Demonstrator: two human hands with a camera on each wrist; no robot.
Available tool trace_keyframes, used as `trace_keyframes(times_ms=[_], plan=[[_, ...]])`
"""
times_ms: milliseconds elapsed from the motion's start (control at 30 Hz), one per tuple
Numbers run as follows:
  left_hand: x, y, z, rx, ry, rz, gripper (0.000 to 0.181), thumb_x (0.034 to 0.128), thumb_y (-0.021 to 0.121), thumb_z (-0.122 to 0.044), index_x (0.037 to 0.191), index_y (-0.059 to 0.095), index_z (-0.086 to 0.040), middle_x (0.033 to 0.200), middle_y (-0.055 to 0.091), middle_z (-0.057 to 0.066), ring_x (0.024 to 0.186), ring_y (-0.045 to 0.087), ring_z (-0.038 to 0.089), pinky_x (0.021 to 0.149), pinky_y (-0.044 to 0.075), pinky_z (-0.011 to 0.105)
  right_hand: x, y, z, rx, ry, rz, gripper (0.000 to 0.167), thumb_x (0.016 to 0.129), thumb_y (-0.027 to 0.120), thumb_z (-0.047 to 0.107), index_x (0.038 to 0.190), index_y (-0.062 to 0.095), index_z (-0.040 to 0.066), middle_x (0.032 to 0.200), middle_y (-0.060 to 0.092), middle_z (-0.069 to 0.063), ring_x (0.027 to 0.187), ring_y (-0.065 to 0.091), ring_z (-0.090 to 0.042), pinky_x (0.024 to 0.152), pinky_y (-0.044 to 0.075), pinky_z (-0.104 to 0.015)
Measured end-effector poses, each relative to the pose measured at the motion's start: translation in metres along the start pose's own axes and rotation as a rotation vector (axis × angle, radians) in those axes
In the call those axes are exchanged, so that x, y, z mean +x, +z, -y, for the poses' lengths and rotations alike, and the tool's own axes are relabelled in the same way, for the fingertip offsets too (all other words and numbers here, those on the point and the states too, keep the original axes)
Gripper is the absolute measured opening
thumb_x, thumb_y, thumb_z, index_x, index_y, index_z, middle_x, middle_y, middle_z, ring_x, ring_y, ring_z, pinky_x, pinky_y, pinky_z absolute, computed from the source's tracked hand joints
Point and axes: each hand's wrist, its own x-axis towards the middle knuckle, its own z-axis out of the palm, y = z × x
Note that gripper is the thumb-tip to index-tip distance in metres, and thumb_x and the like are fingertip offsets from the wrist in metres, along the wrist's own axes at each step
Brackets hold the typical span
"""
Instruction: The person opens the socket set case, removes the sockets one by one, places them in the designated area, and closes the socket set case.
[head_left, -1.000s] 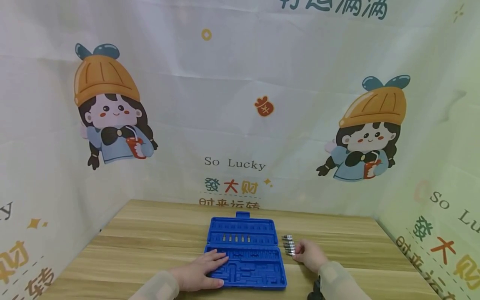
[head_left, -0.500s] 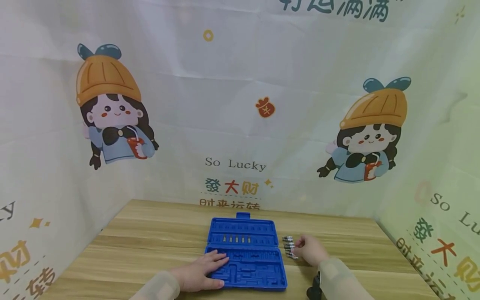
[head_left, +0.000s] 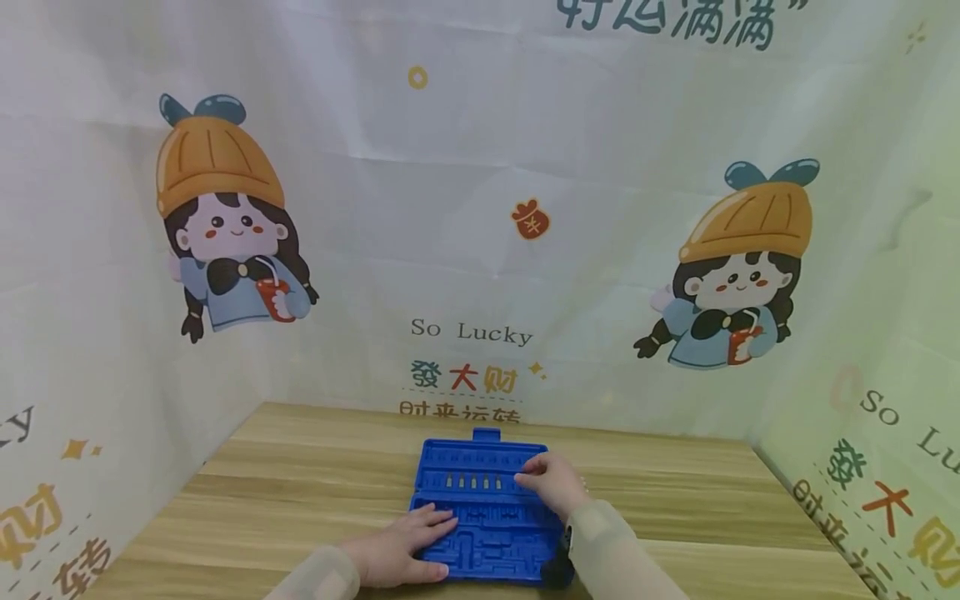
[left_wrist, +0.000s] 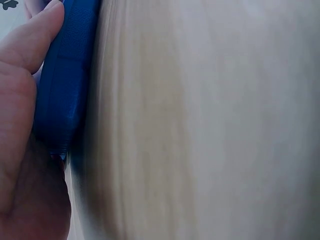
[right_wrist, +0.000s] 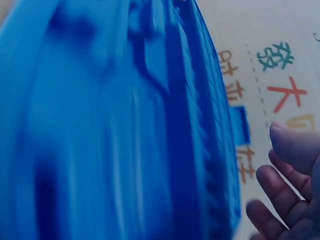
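Observation:
The blue case (head_left: pixel 517 546) lies unfolded on the table, and several small metal bits (head_left: pixel 474 482) stand in a row in its far half. My left hand (head_left: pixel 401 546) lies with spread fingers over the near half's left edge; in the left wrist view the thumb side of the hand (left_wrist: pixel 17 125) touches the case's side (left_wrist: pixel 62 95). Over the right end of the bit row is my right hand (head_left: pixel 553 483), thumb and forefinger pinched together on a small bit mostly hidden by the fingers. The right wrist view shows that hand (right_wrist: pixel 292 187) beside the blurred case (right_wrist: pixel 115 125).
The wooden table (head_left: pixel 300 467) extends on both sides of the case. Behind my right hand, a glint of the loose bits (head_left: pixel 585 482) shows; the others are hidden. A printed cloth (head_left: pixel 480 275) hangs behind and beside the table.
My right hand has moved left from the loose bits beside the case to above its far half. My left hand stays in place on the case.

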Motion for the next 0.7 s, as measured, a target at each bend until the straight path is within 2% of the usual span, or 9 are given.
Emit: trace_keyframes(times_ms=[67,167,300,433,500,700], plan=[[0.003,0.003,0.006,0.004,0.008,-0.001,0.072,0.0886,0.05,-0.065,0.15,0.036,-0.03,0.157,0.028,0.0,0.144,0.016,0.035,0.107,0.021,0.064,0.001,0.011,0.003,-0.008,0.007,-0.012,0.02,0.087,0.073,0.02,0.099,0.066,0.005,0.098,0.064,-0.006,0.091,0.058,-0.024,0.084,0.045,-0.048],[0.01,0.01,0.019,0.012,0.032,-0.005,0.071,0.0885,0.048,-0.067,0.15,0.033,-0.034,0.157,0.026,-0.001,0.145,0.015,0.035,0.106,0.021,0.065,0.002,0.023,0.006,-0.061,0.028,-0.04,0.022,0.085,0.074,0.023,0.101,0.069,0.008,0.101,0.067,-0.006,0.098,0.058,-0.029,0.096,0.033,-0.057],[0.023,0.019,0.04,0.016,0.057,-0.006,0.07,0.0887,0.047,-0.068,0.15,0.031,-0.037,0.158,0.024,-0.002,0.145,0.013,0.034,0.106,0.021,0.065,0.002,0.031,0.01,-0.112,0.093,-0.067,0.024,0.084,0.075,0.027,0.101,0.072,0.011,0.108,0.067,-0.008,0.119,0.048,-0.041,0.105,0.013,-0.064],[0.03,0.024,0.052,0.028,0.082,-0.023,0.069,0.0896,0.048,-0.066,0.15,0.031,-0.038,0.158,0.024,-0.003,0.145,0.014,0.033,0.106,0.022,0.065,0.002,0.036,0.012,-0.143,0.139,-0.065,0.021,0.084,0.074,0.029,0.098,0.073,0.013,0.112,0.066,-0.009,0.129,0.036,-0.048,0.109,0.006,-0.063],[0.028,0.022,0.049,0.021,0.08,-0.032,0.069,0.0894,0.049,-0.066,0.15,0.031,-0.038,0.158,0.024,-0.003,0.145,0.014,0.033,0.107,0.022,0.064,0.003,0.037,0.013,-0.162,0.143,-0.07,0.02,0.084,0.075,0.029,0.096,0.074,0.013,0.112,0.066,-0.011,0.129,0.034,-0.05,0.108,0.006,-0.063],[0.011,0.009,0.023,-0.014,0.045,-0.014,0.07,0.0883,0.049,-0.067,0.149,0.034,-0.035,0.157,0.026,0.001,0.145,0.015,0.035,0.107,0.019,0.065,0.003,0.037,0.018,-0.122,0.188,-0.065,0.017,0.083,0.076,0.027,0.093,0.075,0.014,0.117,0.064,-0.014,0.134,0.024,-0.052,0.109,0.004,-0.063]])
